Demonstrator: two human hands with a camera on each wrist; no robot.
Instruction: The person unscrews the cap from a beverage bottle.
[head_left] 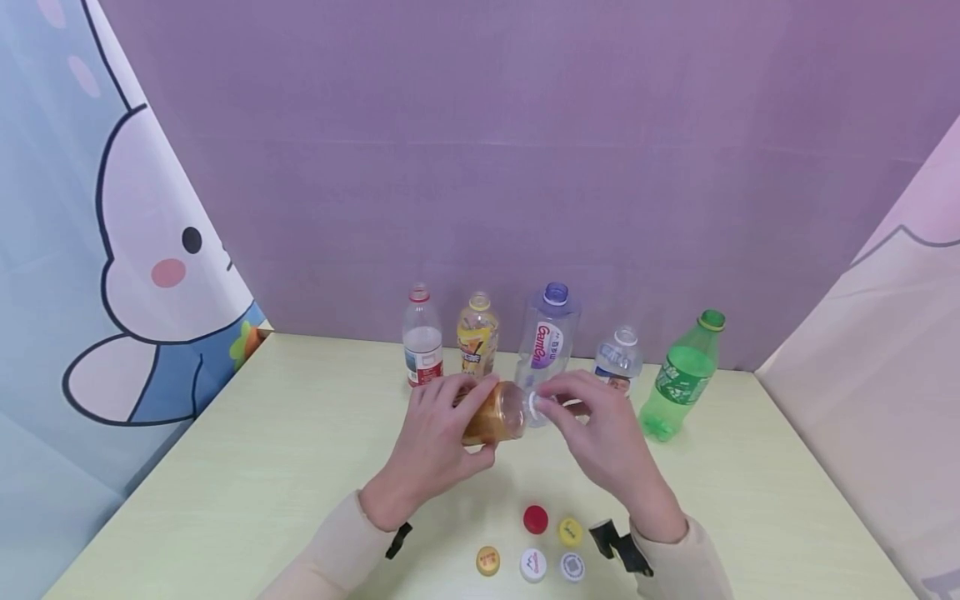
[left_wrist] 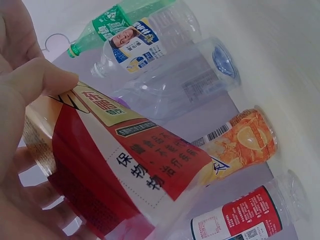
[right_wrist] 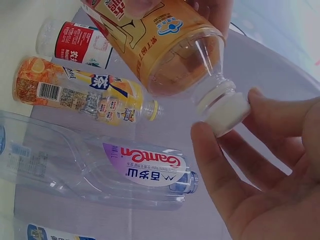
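Observation:
My left hand [head_left: 431, 442] grips a clear bottle with a gold and red label [head_left: 497, 414], tilted on its side above the table, neck to the right. At that neck sits a white bottle cap [right_wrist: 229, 114], which my right hand [head_left: 609, 433] pinches between thumb and finger. In the right wrist view, the cap is on the mouth of the bottle; whether it is screwed tight I cannot tell. The left wrist view shows the bottle's red and white label panels, with the left thumb [left_wrist: 52, 77] on its side; the cap is out of sight there.
Behind my hands stand uncapped bottles: a red-labelled one [head_left: 423, 343], a yellow-labelled one [head_left: 477, 337], a large clear one [head_left: 547, 337], a small clear one [head_left: 618, 358] and a green one [head_left: 681, 379]. Several loose caps, including a red cap [head_left: 536, 519], lie on the table [head_left: 247, 483] in front.

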